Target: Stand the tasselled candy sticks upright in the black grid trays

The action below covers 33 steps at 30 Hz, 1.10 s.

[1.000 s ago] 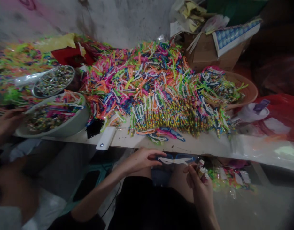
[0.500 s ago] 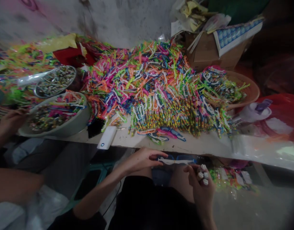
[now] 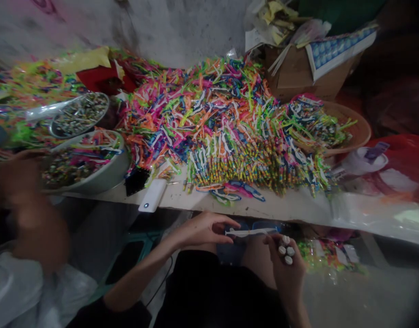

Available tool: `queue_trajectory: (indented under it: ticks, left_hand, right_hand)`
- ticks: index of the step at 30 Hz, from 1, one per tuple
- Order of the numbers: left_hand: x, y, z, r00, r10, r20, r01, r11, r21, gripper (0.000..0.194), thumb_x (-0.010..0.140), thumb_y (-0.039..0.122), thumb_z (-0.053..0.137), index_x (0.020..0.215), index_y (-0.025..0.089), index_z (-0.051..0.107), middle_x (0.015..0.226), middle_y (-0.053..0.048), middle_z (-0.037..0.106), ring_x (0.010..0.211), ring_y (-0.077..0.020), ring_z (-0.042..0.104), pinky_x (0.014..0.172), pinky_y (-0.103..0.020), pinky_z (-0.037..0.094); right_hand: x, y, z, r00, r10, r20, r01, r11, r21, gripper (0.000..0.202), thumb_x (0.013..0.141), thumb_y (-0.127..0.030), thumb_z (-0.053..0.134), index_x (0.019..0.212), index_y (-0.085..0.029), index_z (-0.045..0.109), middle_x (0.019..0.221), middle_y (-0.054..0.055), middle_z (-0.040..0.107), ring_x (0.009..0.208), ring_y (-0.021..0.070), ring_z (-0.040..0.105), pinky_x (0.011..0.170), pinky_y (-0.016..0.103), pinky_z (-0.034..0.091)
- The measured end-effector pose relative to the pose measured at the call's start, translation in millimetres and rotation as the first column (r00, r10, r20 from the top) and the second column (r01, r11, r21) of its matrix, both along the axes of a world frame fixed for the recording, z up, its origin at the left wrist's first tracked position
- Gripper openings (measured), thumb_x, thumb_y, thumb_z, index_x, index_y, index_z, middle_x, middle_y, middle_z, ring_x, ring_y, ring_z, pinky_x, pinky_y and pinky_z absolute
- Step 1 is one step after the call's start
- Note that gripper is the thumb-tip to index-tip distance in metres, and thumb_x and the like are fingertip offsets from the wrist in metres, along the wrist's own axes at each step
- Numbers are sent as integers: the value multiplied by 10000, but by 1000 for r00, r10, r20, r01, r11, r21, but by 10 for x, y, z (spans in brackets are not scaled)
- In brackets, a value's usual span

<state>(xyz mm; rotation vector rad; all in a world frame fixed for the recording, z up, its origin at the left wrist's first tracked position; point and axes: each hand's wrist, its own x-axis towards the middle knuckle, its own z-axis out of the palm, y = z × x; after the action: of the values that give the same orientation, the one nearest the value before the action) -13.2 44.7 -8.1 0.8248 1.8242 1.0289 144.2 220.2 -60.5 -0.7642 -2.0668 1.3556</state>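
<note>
Over my lap, a thin white plastic strip (image 3: 248, 232) lies crosswise between my hands. My right hand (image 3: 288, 264) pinches its right end with thumb and forefinger. The same hand's curled fingers grip several short sticks (image 3: 286, 249), their white round ends pointing up; the rest of them is hidden in the palm. At the strip's left end, my left hand (image 3: 206, 228) has its thumb and fingers apart, with the tip of the strip in the gap. Beyond the hands, a row of yellow patterned sticks (image 3: 237, 166) with ribbon-like tops lies on the table (image 3: 196, 202).
Colourful plastic strips (image 3: 196, 109) are heaped against the wall. Left stand a pale basin (image 3: 103, 175) and a metal bowl (image 3: 79, 114) of small parts; an orange basin (image 3: 360, 127) is right. A white power bank (image 3: 153, 196) lies at the edge. Another person's arm (image 3: 28, 200) reaches in left.
My right hand has tilted slightly, so the white stick ends face up more. The strip has turned a little. At left, the other person's arm has moved and is blurred.
</note>
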Motion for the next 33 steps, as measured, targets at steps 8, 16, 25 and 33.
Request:
queue_trajectory:
  ticks: [8,16,25,33]
  left_hand:
    - [-22,-28,-111,976,0,218,-22,995,100,344,790,298,643,1126,230,623,1142,-62,653,1000,-177,624,860,-280,475]
    - [8,4,-68,966,80,245,-101,992,75,246,767,290,670,968,163,608,976,-68,693,928,-170,641,823,-282,471]
    - [23,-23,-109,982,73,174,-88,993,83,101,796,204,593,890,170,578,800,-8,668,716,-110,614,692,-225,455]
    - [36,-15,18,986,42,-164,-36,999,40,101,830,161,496,865,190,586,805,15,657,710,-101,563,641,-182,392]
  right_hand:
    - [-41,-12,55,1000,-2,-29,3,998,63,217,787,-392,625,785,-175,622,678,25,669,571,122,605,559,201,485]
    - [-80,-37,6,984,-76,-161,64,995,-78,315,723,-337,708,957,-190,558,726,17,680,620,138,638,582,235,516]
    - [-92,119,127,983,174,55,-161,969,-186,370,697,-424,703,969,-175,667,630,-5,630,531,133,568,469,215,448]
    - [-33,218,-11,975,214,65,-215,977,8,273,720,-425,683,827,-174,689,671,19,672,561,142,603,520,207,486]
